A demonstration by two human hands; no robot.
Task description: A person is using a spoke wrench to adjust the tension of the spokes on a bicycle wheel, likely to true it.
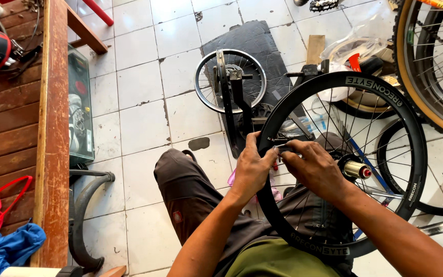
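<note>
A black bicycle wheel rim (411,143) with thin spokes and a silver hub (356,170) rests upright on my lap. My left hand (252,169) grips the rim's left edge from outside. Just inside the rim, my right hand (311,166) pinches a small metal tool at a spoke end (283,147). Both hands meet at the same spot on the rim.
A truing stand (232,97) holding a small silver wheel (206,77) stands on the tiled floor ahead. A wooden bench (52,128) runs along the left, with a tyre (80,215) beneath it. Tan-walled wheels (411,77) lean at right.
</note>
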